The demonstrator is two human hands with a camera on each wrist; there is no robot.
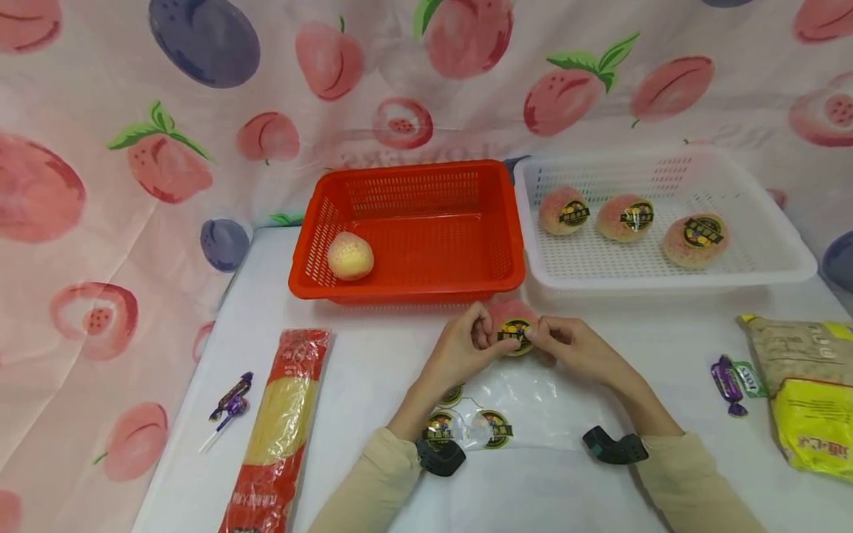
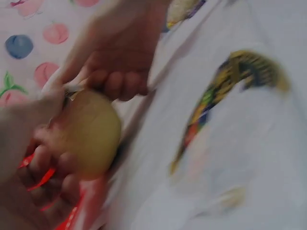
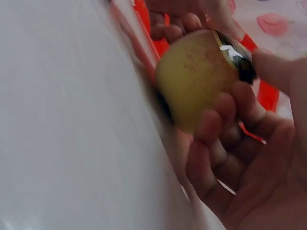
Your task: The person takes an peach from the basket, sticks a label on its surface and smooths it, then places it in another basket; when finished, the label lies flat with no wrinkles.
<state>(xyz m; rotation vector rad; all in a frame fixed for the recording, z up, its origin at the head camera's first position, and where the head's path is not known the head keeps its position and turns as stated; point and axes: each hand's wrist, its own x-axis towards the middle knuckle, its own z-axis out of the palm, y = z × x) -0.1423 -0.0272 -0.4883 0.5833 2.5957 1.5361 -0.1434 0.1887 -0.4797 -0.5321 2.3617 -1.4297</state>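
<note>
Head view: apparently pressing a round sticker onto a peach gripped by left hand and right hand, probably needing to smooth its edges next.

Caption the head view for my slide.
Left hand and right hand hold a stickered peach near the red basket, which contains one peach; the white basket contains three stickered peaches.

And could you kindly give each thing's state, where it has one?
Held peach: labelled
Left grip: on held peach
Right grip: on held peach
Red basket: holding one peach, no label showing
White basket: holding three labelled peaches
Sticker sheet: partly stickered
Noodle packet: lying flat
Lollipop: wrapped
Candies: wrapped
Yellow bag: filled
Beige bag: filled
</note>
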